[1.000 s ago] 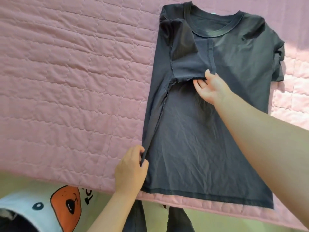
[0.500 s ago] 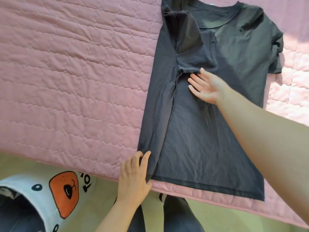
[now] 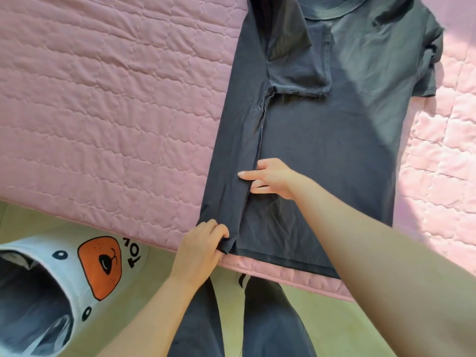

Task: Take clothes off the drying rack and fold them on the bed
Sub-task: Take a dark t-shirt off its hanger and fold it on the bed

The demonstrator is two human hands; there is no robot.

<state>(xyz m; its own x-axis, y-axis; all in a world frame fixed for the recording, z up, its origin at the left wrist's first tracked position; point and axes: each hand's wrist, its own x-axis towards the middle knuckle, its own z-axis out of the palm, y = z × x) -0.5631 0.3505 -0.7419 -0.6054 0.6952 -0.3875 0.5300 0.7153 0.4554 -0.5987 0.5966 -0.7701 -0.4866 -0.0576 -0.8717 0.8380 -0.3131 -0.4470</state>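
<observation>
T-shirt (image 3: 334, 150) flat, long axis near-to-far, collar (image 3: 332, 18) farthest

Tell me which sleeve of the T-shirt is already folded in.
The sleeve on the person's left, lying folded over the T-shirt's chest. The other sleeve sticks out sideways toward the pink quilt.

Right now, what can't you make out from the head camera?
Head view:
T-shirt collar: cut off by the top edge.
Its right hem corner: hidden behind the right forearm.
Basket contents: dark, cut off at the left edge.
Left hand fingertips: curled into the hem.
</observation>
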